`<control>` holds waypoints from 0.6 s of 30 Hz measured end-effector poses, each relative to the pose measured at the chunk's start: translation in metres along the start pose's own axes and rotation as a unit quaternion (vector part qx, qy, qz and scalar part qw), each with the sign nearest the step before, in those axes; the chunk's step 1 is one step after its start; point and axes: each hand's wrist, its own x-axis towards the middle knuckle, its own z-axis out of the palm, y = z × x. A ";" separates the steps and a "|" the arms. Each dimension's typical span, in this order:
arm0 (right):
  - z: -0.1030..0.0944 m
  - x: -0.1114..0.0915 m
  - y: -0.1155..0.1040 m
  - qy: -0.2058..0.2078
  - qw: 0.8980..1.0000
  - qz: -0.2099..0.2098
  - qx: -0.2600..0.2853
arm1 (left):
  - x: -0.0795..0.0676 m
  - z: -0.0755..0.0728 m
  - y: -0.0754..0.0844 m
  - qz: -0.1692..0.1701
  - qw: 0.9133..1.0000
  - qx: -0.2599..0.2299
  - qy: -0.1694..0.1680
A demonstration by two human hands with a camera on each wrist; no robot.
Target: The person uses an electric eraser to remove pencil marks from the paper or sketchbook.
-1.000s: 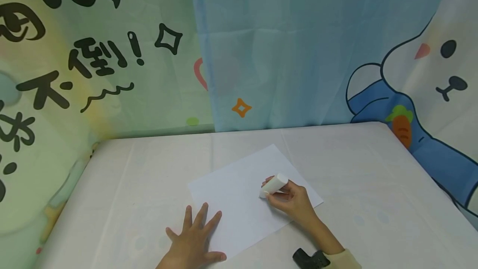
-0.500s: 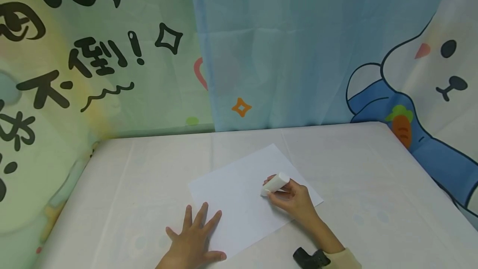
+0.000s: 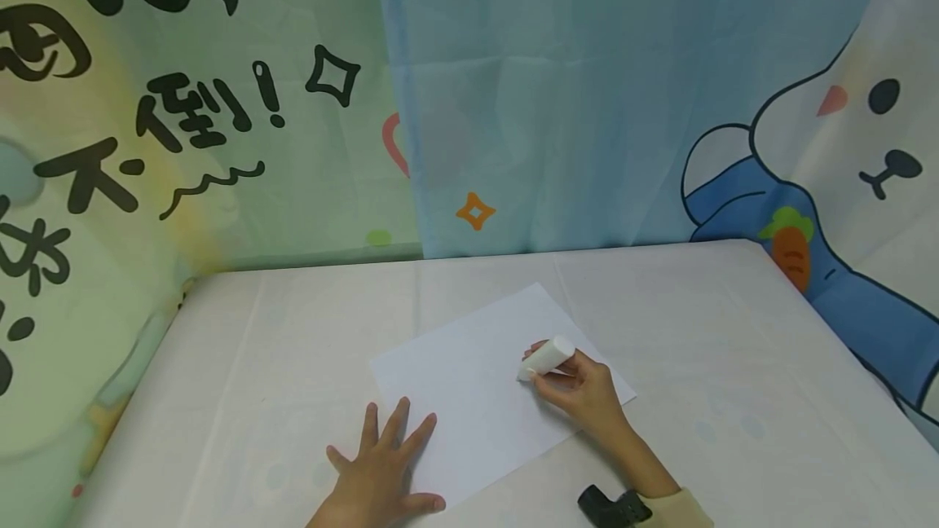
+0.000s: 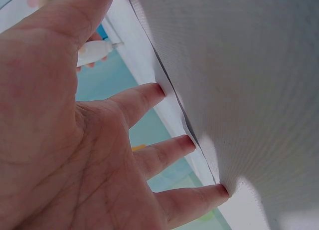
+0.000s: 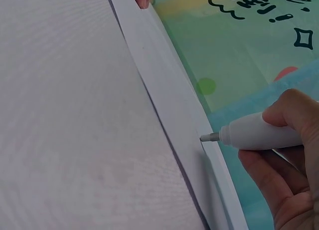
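A white sheet of paper [image 3: 462, 389] lies at an angle on the table. My right hand [image 3: 592, 402] pinches a white electric eraser [image 3: 548, 355] between thumb and fingers over the paper's right half. In the right wrist view, the tapered body of the eraser [image 5: 249, 132] ends in a grey collar and a thin white tip, which meets the paper. My left hand [image 3: 376, 467] lies flat with spread fingers at the paper's near left edge. Up close in the left wrist view, the fingertips [image 4: 187, 140] press down. No marks can be made out on the paper.
A white cloth covers the table [image 3: 293, 349]. Behind it hangs a printed curtain [image 3: 543, 104] with lettering and a cartoon animal. A black strap mount [image 3: 614, 507] sits at my right wrist by the pale sleeve [image 3: 675, 509].
My right hand has shifted slightly to the right and away from me, carrying the electric eraser along over the paper. The left hand and the sheet have stayed put.
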 end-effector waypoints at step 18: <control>0.003 0.000 -0.003 -0.019 1.000 0.013 0.007 | -0.002 0.000 -0.001 0.006 1.000 -0.005 0.007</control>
